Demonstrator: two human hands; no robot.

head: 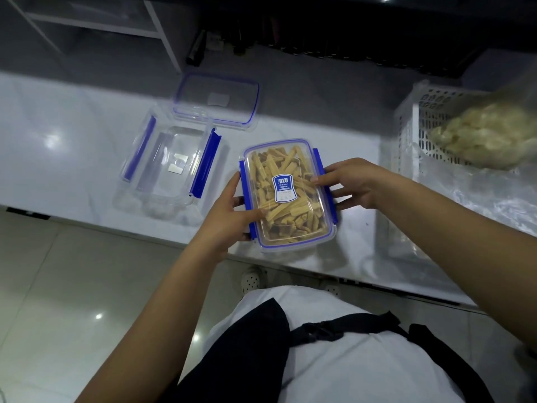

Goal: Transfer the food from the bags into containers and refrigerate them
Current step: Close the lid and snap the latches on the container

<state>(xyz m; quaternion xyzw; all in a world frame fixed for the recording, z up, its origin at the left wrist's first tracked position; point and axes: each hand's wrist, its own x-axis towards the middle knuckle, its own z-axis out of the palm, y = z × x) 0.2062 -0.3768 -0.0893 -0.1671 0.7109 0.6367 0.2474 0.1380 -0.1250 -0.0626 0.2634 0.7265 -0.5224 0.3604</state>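
Observation:
A clear lidded container [293, 228] with blue clips, full of yellow-brown food strips, rests near the front edge of the white counter [72, 146]. My left hand [229, 216] grips its left side, thumb on the lid. My right hand [348, 184] grips its right side at the blue clip. To the left stands an open empty container [171, 167], its loose lid [216, 98] lying behind it. A clear bag of pale food [488, 135] lies in a white basket [418, 120] at the right.
Crumpled clear plastic [470, 193] spreads in front of the basket. A dark unit with a row of dark bottles [290, 42] runs along the back. The counter's front edge sits just below the full container, over a tiled floor [87, 286].

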